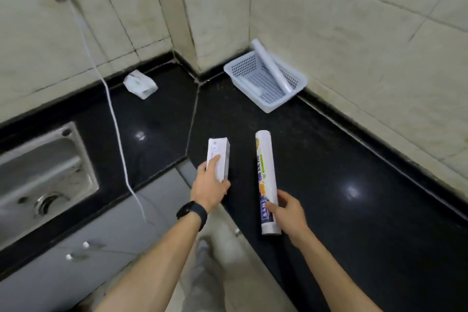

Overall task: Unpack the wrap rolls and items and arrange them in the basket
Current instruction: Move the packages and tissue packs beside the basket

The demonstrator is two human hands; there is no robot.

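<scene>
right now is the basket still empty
No, a plain white roll already leans inside the basket, its upper end sticking out over the rim.

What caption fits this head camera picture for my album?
Left hand holds a white box, right hand a wrap roll, near the basket.

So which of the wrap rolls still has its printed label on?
The roll in the right hand, the labelled roll; the plain white roll leaning in the basket shows none.

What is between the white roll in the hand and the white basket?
Nothing: the head view shows only bare shiny black countertop between the printed white wrap roll and the white perforated plastic basket.
</scene>
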